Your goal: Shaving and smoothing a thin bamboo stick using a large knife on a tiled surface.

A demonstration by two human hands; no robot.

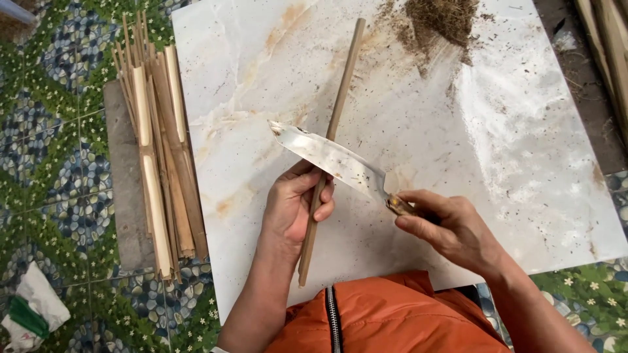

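Fingers of left hand (294,209) around bamboo strip (332,131), right hand (451,225) on knife (333,160).

Scene evenly lit by soft daylight; mild glare seen on knife blade (333,160); shadows faint; focus sharp throughout.

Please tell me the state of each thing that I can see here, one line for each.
Bamboo strip: held by left hand, lying across slab.
Knife: held by right hand, blade over strip.
Bamboo bundle: lying beside slab.
Marble slab: dusty, shavings at top.
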